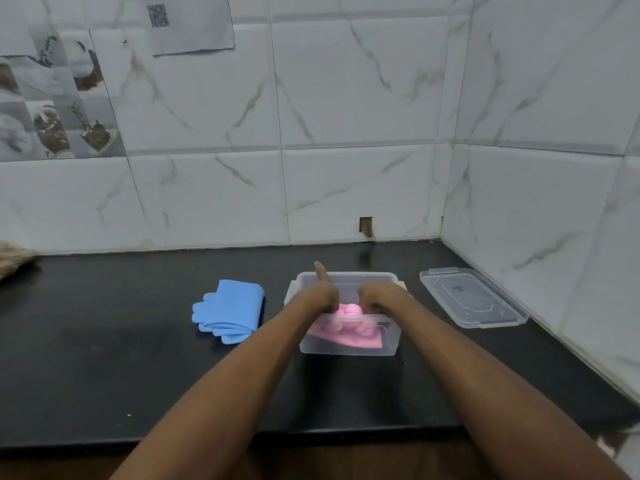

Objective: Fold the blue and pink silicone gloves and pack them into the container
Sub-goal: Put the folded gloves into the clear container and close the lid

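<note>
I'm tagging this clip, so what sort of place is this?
Most likely a home kitchen corner: a black stone countertop meets marble-look wall tiles, with food-picture decor tiles at left. Both hands work in a clear container.

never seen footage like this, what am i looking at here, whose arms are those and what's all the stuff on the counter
There is no machine here. A person wears a wide-angle camera on the head, so this single picture looks forward and down along their own bare arms.

The left hand and right hand reach into a clear plastic container and press down the pink gloves. How the fingers grip is hidden.

On the black counter, the folded blue gloves lie left of the container, not yet packed. The clear lid lies to its right, near the tiled wall.
</note>
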Available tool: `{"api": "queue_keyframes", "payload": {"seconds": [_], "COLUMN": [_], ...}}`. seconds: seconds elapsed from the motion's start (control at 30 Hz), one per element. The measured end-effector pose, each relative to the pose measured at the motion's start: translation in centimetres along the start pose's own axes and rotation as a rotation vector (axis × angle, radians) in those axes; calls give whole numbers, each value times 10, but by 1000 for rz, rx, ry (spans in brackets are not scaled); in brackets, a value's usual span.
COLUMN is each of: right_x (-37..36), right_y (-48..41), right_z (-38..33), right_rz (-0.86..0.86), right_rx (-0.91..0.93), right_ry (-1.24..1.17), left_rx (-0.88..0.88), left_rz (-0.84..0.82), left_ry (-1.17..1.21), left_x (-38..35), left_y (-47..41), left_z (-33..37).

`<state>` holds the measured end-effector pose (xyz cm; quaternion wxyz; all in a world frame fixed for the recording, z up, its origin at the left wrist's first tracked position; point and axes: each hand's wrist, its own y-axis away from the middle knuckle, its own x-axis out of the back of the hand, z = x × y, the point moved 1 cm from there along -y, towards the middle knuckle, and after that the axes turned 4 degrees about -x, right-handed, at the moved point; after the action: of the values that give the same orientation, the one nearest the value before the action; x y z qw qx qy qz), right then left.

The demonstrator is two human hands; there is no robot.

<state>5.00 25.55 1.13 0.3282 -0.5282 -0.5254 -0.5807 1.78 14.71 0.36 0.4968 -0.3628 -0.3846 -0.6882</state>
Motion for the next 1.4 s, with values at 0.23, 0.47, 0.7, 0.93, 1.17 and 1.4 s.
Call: {"api": "queue_keyframes", "payload": {"seconds": [0.23, 0.47, 0.7, 0.93, 1.17, 1.4], "right_x": [-3, -4, 35, 12, -8, -7], "right_y": [-4, 0, 10, -11, -32, -35], "right_z": [-1, -3, -9, 0, 0, 7], "right_rz": [144, 215, 368, -11, 32, 41], "right_rx": [50, 100, 123, 104, 96, 127], "right_ry": [42, 96, 135, 188, 258, 238], "left_rx": [-383, -459, -459, -459, -388, -338], "left_rz": [487, -290, -265, -347, -375, -323], "left_ry": [-307, -40, -406, -308, -515, -597], "left_x": [4, 23, -10, 35, 22, 2], "left_y": [-4, -4, -25, -12, -24, -34], "left_z": [-1, -13, 5, -6, -7, -8]}}
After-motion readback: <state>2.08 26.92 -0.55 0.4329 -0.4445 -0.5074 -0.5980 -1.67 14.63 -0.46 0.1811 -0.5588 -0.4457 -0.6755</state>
